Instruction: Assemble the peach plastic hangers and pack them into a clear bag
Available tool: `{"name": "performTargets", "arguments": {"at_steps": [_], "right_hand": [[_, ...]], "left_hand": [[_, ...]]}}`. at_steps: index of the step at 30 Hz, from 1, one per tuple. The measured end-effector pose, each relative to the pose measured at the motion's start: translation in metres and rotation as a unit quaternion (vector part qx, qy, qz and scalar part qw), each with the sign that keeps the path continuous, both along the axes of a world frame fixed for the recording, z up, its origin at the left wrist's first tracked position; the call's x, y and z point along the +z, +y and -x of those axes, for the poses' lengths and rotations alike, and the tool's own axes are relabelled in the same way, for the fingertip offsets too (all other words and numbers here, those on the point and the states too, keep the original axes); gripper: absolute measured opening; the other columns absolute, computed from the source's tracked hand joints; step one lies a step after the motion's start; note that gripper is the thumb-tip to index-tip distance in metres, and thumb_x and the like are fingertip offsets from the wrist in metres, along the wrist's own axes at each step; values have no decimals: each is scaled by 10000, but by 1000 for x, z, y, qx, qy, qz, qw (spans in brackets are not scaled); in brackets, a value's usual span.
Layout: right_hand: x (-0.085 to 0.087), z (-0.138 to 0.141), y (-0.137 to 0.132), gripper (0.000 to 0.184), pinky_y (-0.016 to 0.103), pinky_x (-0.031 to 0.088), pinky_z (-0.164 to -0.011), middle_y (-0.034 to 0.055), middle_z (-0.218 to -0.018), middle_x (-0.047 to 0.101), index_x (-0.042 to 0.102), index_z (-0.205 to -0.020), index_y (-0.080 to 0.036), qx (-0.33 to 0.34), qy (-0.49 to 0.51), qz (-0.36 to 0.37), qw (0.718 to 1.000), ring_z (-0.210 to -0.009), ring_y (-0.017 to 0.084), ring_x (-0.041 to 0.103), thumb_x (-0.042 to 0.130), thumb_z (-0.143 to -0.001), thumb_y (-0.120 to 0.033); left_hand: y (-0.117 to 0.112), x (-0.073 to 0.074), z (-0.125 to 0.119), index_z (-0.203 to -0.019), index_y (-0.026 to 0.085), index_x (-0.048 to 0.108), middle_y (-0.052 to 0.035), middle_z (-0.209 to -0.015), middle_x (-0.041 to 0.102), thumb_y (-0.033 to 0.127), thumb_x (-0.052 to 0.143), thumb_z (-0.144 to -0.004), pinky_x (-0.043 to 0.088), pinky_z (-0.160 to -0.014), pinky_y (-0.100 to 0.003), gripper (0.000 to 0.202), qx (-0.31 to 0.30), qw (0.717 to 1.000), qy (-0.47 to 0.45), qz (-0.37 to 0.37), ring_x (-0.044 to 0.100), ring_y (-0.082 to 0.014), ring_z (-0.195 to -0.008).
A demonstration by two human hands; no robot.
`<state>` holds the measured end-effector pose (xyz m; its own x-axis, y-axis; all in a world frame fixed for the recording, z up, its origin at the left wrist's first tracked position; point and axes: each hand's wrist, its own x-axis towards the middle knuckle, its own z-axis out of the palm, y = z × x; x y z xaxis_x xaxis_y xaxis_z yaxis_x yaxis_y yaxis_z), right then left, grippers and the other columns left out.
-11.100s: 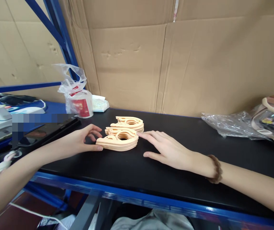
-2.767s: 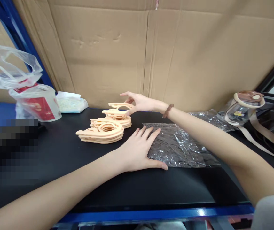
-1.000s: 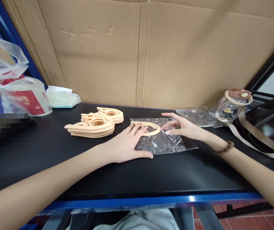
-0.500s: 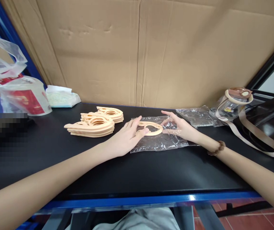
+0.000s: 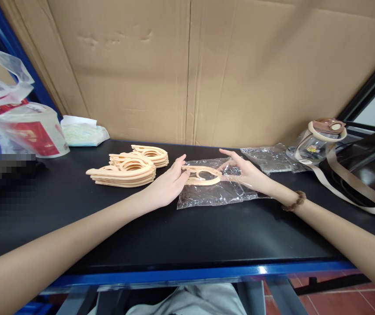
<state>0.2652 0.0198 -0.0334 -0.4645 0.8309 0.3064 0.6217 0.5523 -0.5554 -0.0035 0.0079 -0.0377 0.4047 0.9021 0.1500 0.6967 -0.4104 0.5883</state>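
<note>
A peach plastic folding hanger (image 5: 218, 174) lies flat on a clear plastic bag (image 5: 207, 199) at the middle of the table; whether it is inside the film I cannot tell. At its left end is my left hand (image 5: 169, 183), fingers stretched out and the thumb against that end. My right hand (image 5: 248, 175) is at the other end, thumb and fingers spread apart, close to the hanger and the film. Left of my hands, matching hangers are stacked in a front pile (image 5: 124, 175) and a back pile (image 5: 157, 157).
More clear film (image 5: 266, 158) lies at the back right, beside a strapped drink bottle (image 5: 318, 140) and a black bag (image 5: 371, 162). At the back left are a tissue pack (image 5: 84, 133) and a bagged tub (image 5: 39, 135). Cardboard (image 5: 134, 74) stands behind the black table (image 5: 180, 240).
My left hand has drawn back slightly to the left, its thumb off the hanger's ring, so more of the hanger shows. My right hand has barely moved.
</note>
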Motion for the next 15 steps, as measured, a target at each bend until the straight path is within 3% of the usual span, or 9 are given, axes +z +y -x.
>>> {"name": "performTargets", "arguments": {"at_steps": [5,10,15], "right_hand": [[-2,1,-1,947,490,366,-1037,88,-1259,625,129,-1508,-257,24,9,31,999,-1186,281,552,686,-769,-456],[1,5,-3,942,498,381,-1026,84,-1190,664,171,-1497,-236,3,15,41,999,-1133,286,582,708,-749,-436],[-2,5,1,922,470,406,-1004,82,-1167,673,195,-1490,-230,-17,24,25,999,-1113,269,589,705,-748,-427]], "left_hand": [[2,-1,2,-1501,123,61,-149,-1554,243,438,358,-915,255,-1153,-390,728,-40,998,40,-23,286,-238,-1413],[1,-1,1,-1500,138,52,-150,-1548,254,374,389,-896,297,-1132,-405,731,-45,997,52,-31,319,-250,-1396],[-2,0,-3,-1455,126,236,-147,-1548,235,343,323,-916,223,-1160,-423,587,-34,991,112,-58,231,-267,-1428]]}}
